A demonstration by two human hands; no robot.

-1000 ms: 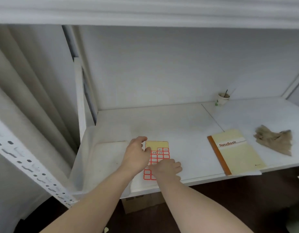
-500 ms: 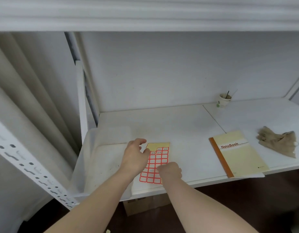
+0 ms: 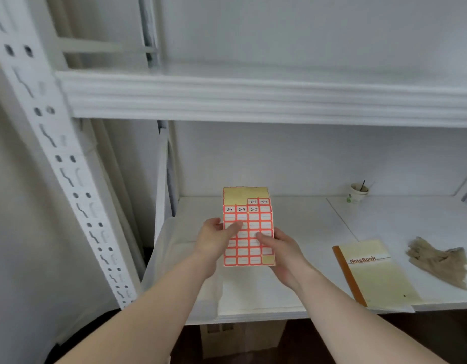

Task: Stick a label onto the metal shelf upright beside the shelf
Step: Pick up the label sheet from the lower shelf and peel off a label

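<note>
Both hands are holding a label sheet (image 3: 248, 227) up in the air above the shelf board (image 3: 293, 224), near the middle of the view. The left hand (image 3: 216, 239) is gripping the sheet's edge at its nine o'clock side, thumb lying across the red-framed labels. The right hand (image 3: 282, 248) is gripping the edge at about four o'clock, thumb pressing on the sheet's face and fingers going behind it. The sheet is standing nearly upright, its upper rows partly peeled to bare yellow backing; handwritten labels 2-1 to 2-5 are sitting just below that.

The perforated metal upright (image 3: 69, 174) is running down the view at nine o'clock of the sheet, well apart from it. At three to four o'clock of the hands a notebook (image 3: 377, 274) is lying on the shelf board, with a crumpled brown cloth (image 3: 440, 261) just beside it. A paper cup (image 3: 358, 192) is standing at two o'clock, by the back wall.
</note>
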